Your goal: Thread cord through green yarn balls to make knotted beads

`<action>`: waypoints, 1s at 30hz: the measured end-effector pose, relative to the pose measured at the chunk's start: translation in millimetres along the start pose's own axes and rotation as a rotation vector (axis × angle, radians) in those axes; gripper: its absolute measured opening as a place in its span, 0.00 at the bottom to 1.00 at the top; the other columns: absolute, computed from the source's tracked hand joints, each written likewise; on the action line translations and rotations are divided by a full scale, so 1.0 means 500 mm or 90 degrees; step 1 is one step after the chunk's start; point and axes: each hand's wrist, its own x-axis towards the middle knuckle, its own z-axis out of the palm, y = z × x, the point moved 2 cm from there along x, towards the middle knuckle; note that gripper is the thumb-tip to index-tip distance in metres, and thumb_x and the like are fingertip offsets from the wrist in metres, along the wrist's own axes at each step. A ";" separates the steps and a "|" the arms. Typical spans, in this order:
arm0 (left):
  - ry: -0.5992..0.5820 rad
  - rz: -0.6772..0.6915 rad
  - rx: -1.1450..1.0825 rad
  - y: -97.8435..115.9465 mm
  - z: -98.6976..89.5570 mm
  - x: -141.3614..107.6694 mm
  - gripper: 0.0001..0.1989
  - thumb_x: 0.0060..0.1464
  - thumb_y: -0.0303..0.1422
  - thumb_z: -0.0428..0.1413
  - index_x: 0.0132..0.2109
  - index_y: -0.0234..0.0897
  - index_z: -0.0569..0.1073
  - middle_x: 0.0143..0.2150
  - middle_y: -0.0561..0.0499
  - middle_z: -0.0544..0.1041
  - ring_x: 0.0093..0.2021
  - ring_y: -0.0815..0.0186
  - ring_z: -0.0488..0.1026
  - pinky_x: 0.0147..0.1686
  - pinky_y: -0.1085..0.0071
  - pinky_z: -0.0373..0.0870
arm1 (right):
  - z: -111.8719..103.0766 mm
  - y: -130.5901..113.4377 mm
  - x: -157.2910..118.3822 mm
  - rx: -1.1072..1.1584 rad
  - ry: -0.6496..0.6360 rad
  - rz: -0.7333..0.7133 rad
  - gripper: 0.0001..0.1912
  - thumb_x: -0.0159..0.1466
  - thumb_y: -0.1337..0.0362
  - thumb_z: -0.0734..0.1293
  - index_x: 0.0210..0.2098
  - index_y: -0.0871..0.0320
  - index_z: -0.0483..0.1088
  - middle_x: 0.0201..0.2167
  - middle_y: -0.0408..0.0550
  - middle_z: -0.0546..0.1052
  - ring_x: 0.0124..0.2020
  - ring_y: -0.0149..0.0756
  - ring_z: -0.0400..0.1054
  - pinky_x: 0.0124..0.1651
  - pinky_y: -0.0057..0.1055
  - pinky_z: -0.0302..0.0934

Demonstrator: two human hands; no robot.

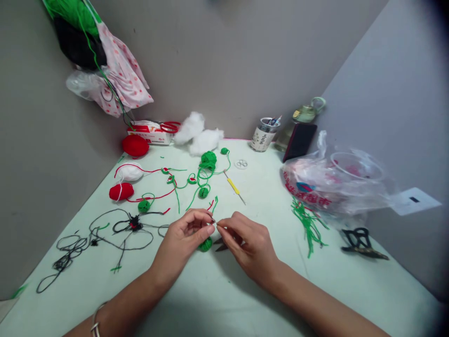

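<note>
My left hand [191,234] and my right hand [247,238] meet fingertip to fingertip above the front middle of the table. Thumb and finger of the left are pinched on something small and dark, too small to name. The right hand also pinches at the same spot; what lies between its fingertips cannot be made out. Just under the left fingers shows a green crocheted ball [205,244], partly covered. Beside it, a dark pointed thing [220,245] lies partly hidden by the right hand. A yellow-handled crochet hook [233,185] rests beyond the hands.
Black yarn [133,223] sprawls at left, near red yarn [121,192] and white yarn [129,172]. Green yarn [208,161] and white stuffing [199,135] lie farther back. To the right are cut green strands [308,224], black-handled scissors [363,243], a plastic bag [326,178] and a phone [300,142].
</note>
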 end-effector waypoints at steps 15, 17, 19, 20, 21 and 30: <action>0.022 -0.016 -0.034 0.008 0.006 -0.004 0.09 0.52 0.36 0.62 0.37 0.37 0.73 0.45 0.50 0.72 0.40 0.67 0.71 0.40 0.73 0.69 | 0.001 -0.001 -0.004 -0.028 -0.011 -0.004 0.08 0.69 0.68 0.62 0.35 0.58 0.72 0.25 0.45 0.70 0.24 0.29 0.63 0.29 0.26 0.53; 0.023 -0.010 -0.025 0.010 0.006 -0.004 0.08 0.54 0.37 0.61 0.36 0.38 0.74 0.45 0.49 0.72 0.42 0.66 0.71 0.42 0.72 0.69 | 0.002 -0.002 -0.004 -0.029 -0.017 -0.007 0.09 0.69 0.68 0.62 0.35 0.58 0.72 0.24 0.44 0.70 0.24 0.28 0.62 0.28 0.26 0.53; 0.027 -0.008 -0.015 0.011 0.005 -0.003 0.08 0.54 0.37 0.61 0.34 0.37 0.74 0.45 0.48 0.73 0.45 0.64 0.72 0.44 0.70 0.68 | 0.005 -0.003 -0.005 -0.028 -0.019 -0.016 0.09 0.70 0.68 0.61 0.35 0.58 0.72 0.24 0.44 0.69 0.24 0.28 0.61 0.28 0.26 0.53; 0.027 -0.011 -0.009 0.011 0.004 -0.003 0.08 0.54 0.38 0.60 0.33 0.37 0.74 0.46 0.47 0.73 0.47 0.62 0.72 0.46 0.70 0.68 | 0.006 -0.004 -0.005 -0.028 -0.018 -0.020 0.09 0.70 0.68 0.61 0.35 0.58 0.72 0.24 0.43 0.69 0.24 0.28 0.61 0.28 0.26 0.53; 0.027 -0.015 -0.004 0.011 0.003 -0.003 0.09 0.54 0.38 0.61 0.32 0.36 0.74 0.46 0.46 0.74 0.48 0.61 0.72 0.47 0.69 0.68 | 0.006 -0.004 -0.006 -0.027 -0.016 -0.025 0.09 0.70 0.68 0.61 0.35 0.58 0.72 0.24 0.43 0.68 0.23 0.28 0.61 0.28 0.26 0.53; -0.013 -0.087 -0.036 0.015 -0.014 0.006 0.11 0.55 0.38 0.59 0.30 0.37 0.71 0.43 0.46 0.77 0.49 0.58 0.72 0.41 0.68 0.67 | -0.044 0.015 0.016 0.046 0.028 0.068 0.07 0.68 0.68 0.64 0.35 0.59 0.74 0.25 0.43 0.68 0.25 0.28 0.60 0.28 0.27 0.54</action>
